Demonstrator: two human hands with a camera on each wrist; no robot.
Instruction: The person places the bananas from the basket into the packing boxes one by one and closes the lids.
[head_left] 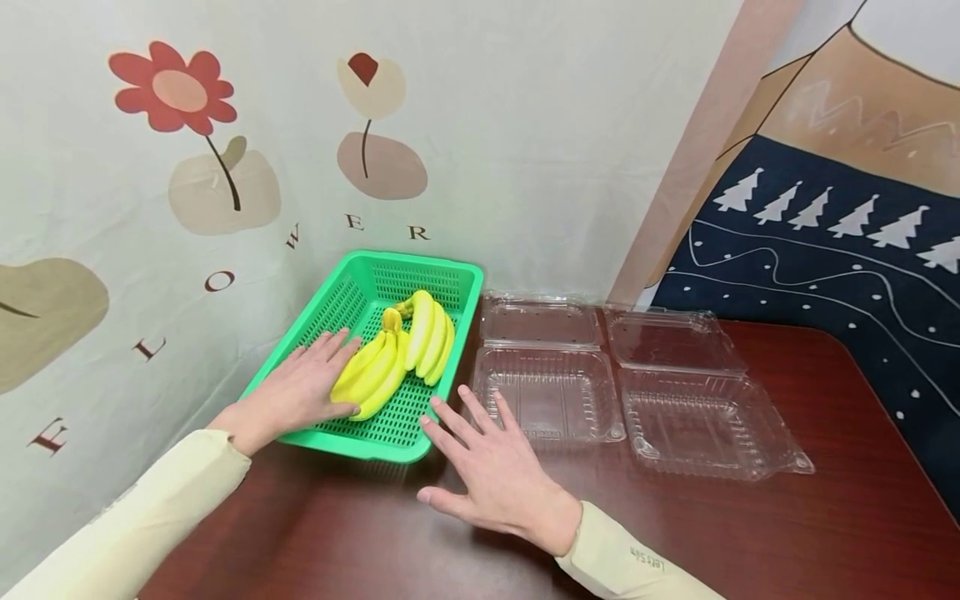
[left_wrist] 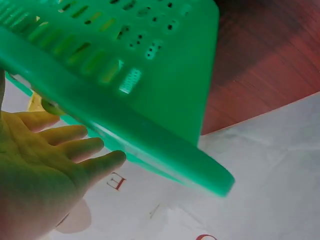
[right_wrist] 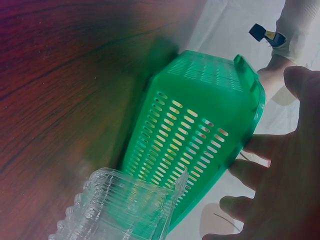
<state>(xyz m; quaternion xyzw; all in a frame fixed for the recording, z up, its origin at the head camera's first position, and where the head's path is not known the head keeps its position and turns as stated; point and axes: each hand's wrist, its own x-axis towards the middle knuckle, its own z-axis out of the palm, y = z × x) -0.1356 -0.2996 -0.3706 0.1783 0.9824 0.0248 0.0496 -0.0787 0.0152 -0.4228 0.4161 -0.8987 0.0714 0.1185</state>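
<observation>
Two bunches of yellow bananas lie in a green plastic basket (head_left: 408, 450). My left hand (head_left: 300, 385) reaches over the basket's left rim, fingers spread beside the nearer banana bunch (head_left: 378, 375). The farther banana bunch (head_left: 431, 337) rests against the basket's right side. In the left wrist view the left hand (left_wrist: 45, 160) shows extended fingers by the basket rim (left_wrist: 150, 127), the palm bare. My right hand (head_left: 498, 475) hovers with fingers spread near the basket's front right corner, holding nothing. The right wrist view shows the right hand's fingers (right_wrist: 255, 172) close to the basket's outer wall (right_wrist: 200, 110).
Two clear plastic clamshell containers, a left one (head_left: 547, 396) and a right one (head_left: 701, 417), stand with lids raised back, right of the basket on the dark red wooden table (head_left: 360, 533). A printed cloth (head_left: 525, 125) hangs behind and to the left.
</observation>
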